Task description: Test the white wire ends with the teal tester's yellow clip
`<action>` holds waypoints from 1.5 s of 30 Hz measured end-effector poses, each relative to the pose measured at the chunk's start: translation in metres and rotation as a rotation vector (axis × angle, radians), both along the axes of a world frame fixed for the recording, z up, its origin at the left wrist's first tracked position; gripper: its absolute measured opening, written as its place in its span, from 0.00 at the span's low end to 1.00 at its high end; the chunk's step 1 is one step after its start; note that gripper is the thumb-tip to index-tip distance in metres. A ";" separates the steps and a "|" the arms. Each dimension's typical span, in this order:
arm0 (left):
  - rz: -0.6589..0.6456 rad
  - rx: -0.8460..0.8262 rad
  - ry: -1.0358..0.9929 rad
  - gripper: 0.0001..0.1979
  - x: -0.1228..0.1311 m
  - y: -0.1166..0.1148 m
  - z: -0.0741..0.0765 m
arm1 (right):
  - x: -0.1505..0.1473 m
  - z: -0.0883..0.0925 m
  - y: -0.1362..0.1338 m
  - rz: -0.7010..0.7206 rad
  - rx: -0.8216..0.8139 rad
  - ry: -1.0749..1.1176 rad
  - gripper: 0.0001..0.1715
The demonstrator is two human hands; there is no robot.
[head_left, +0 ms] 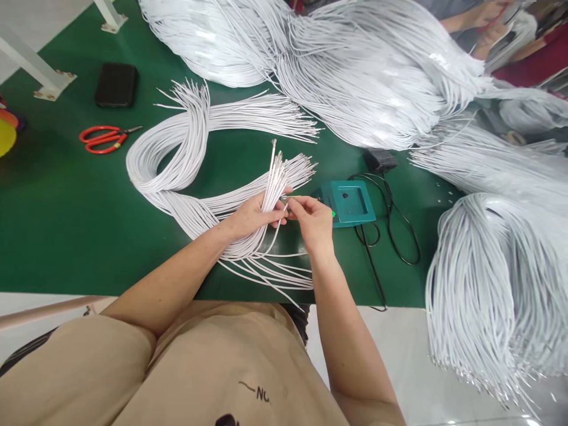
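Observation:
My left hand is closed around a bunch of white wires, whose stripped ends point up and away from me. Close beside it, my right hand pinches the end of a single white wire between thumb and fingers. Both hands meet in front of a small teal device with a square recess on top and a green light. The device's near left part is hidden by my right hand. A looped bundle of white wires lies left of my hands on the green table.
Red-handled scissors and a black box lie at the left. Large piles of white wire fill the back, and another bundle hangs over the right edge. A black cable runs beside the device. Another person's hands work at the back right.

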State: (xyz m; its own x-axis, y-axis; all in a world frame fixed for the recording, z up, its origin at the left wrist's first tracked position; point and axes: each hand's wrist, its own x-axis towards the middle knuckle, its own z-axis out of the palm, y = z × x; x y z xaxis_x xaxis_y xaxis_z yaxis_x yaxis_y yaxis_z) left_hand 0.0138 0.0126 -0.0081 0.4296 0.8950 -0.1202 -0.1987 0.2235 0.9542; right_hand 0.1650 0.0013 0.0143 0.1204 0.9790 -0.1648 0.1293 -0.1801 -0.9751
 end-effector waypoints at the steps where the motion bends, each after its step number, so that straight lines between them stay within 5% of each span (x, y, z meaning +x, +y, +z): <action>1: -0.014 -0.022 -0.009 0.25 0.000 0.000 0.000 | -0.001 -0.001 -0.001 0.008 0.035 -0.109 0.08; 8: 0.001 -0.162 -0.074 0.25 0.000 0.004 -0.002 | 0.003 -0.009 -0.005 0.247 0.494 -1.070 0.22; 19: 0.114 -0.066 0.178 0.27 0.002 0.009 -0.009 | 0.042 0.008 0.038 0.533 0.386 -1.299 0.09; 35: 0.148 0.016 0.361 0.27 0.002 0.015 -0.024 | 0.045 0.010 0.045 0.500 0.399 -1.263 0.06; 41: 0.113 -0.003 0.347 0.26 0.000 0.014 -0.023 | 0.060 -0.004 0.032 0.041 0.426 -1.407 0.24; 45: 0.112 -0.037 0.330 0.24 -0.002 0.013 -0.016 | 0.064 -0.014 0.034 0.023 0.361 -1.447 0.28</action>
State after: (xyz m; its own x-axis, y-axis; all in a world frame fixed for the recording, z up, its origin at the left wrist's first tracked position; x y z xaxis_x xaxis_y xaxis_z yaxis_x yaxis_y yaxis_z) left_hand 0.0118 0.0256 -0.0242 0.2612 0.9268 -0.2697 0.0942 0.2535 0.9627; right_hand 0.2286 0.0357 0.0006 -0.0519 0.9437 0.3268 0.9986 0.0526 0.0067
